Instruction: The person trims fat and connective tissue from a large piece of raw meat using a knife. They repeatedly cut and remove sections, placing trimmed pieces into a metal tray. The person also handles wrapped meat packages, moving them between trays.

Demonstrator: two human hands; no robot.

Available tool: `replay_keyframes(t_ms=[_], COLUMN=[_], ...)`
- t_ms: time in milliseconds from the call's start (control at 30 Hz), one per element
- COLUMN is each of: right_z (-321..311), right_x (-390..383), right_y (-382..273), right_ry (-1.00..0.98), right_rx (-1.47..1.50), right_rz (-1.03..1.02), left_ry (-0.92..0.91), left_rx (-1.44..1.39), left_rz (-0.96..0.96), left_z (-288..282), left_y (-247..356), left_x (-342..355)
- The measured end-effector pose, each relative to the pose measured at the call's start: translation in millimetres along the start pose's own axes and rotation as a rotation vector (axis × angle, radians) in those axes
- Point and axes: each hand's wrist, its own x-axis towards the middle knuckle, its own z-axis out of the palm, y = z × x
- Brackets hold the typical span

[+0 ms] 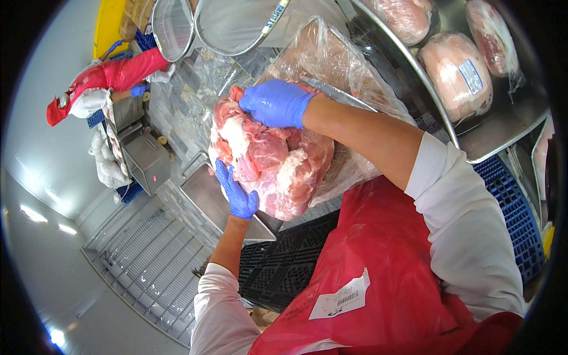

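So, we count one steel tub (509, 127), one big piece of meat (278, 157), three wrapped packs (444, 74) in the tub, and two gloved hands. The meat sits between our hands: our right hand (275, 104) clamps its upper edge, fingers bunched; our left hand (235, 192) supports its lower left side, fingers and thumb apart. Our right forearm (361, 130) slants in from the right, our left (229, 247) from below.

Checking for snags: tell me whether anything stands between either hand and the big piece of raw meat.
Only the blue gloves: the left hand and right hand both touch the raw meat. Clear plastic lies to its right, not in between.
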Motion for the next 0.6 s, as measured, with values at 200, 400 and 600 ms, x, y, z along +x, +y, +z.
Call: replay_keyframes(t_ms=[200, 400, 600], right_z=[-9.0, -6.8, -5.1], right_x=[-1.5, -6.7, -15.1], right_y=[0.4, 4.8, 5.1], right_ry=[-0.083, -0.07, 0.093], right_rx=[0.065, 0.097, 0.257], right_rz=[0.021, 0.022, 0.136], left_ry=[-0.029, -0.059, -0.084], left_rx=[0.038, 0.023, 0.054], left_rz=[0.026, 0.029, 0.049], left_z=[-4.8, -7.0, -10.4], left_y=[-4.3, -8.3, -17.6], left_x=[2.1, 8.3, 7.1])
